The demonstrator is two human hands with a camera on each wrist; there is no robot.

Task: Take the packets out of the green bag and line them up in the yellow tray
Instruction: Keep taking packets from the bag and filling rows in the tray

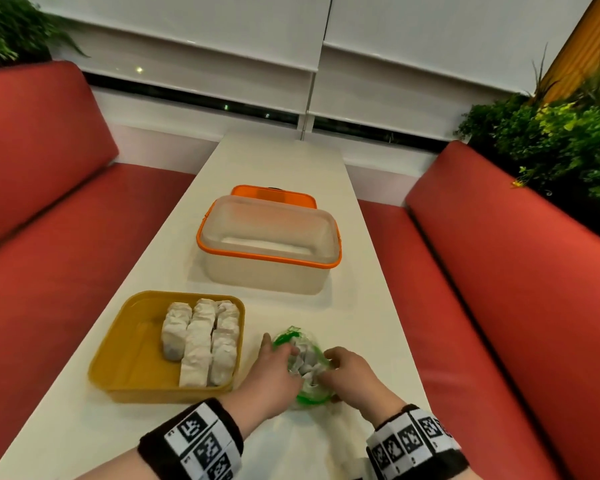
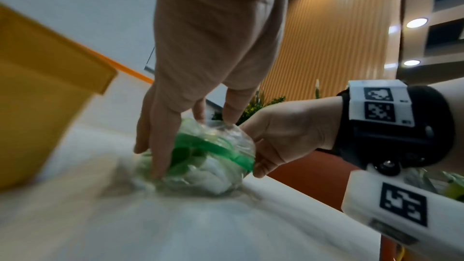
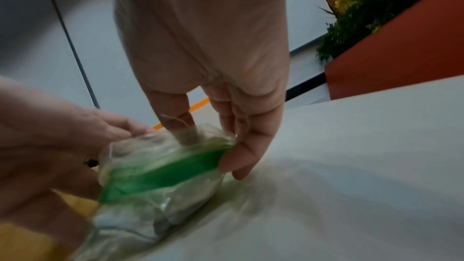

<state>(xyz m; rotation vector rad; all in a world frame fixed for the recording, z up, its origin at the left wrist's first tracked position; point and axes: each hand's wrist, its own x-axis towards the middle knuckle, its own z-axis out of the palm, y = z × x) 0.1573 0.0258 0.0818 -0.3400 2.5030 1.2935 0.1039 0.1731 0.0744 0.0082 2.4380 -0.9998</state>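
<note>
your left hand [image 1: 272,370] and right hand [image 1: 352,374] are both on the green bag [image 1: 307,367], which sits on the table [image 1: 281,161] just right of the tray [image 1: 129,344]. your left fingers [image 2: 158,142] reach down into the bag's open mouth, fairly straight, with the thumb outside the plastic; whether they have hold of a packet inside, you cannot tell. your right hand pinches the bag's rim, thumb pushed in against the plastic and the other fingers [image 3: 248,146] curled round the green band at the bag's right edge. crumpled white packets show through the clear plastic, still inside the bag.

in the tray, white packets [image 1: 201,341] lie side by side in three columns against its right wall, long sides touching; the tray's left half shows bare yellow floor. how many packets make up each column is hard to tell.

beyond the tray stands a clear box [image 1: 269,244] with an orange rim, and an orange lid [image 1: 274,195] lies just behind that box. red benches [image 1: 49,237] run along both sides of the table.
</note>
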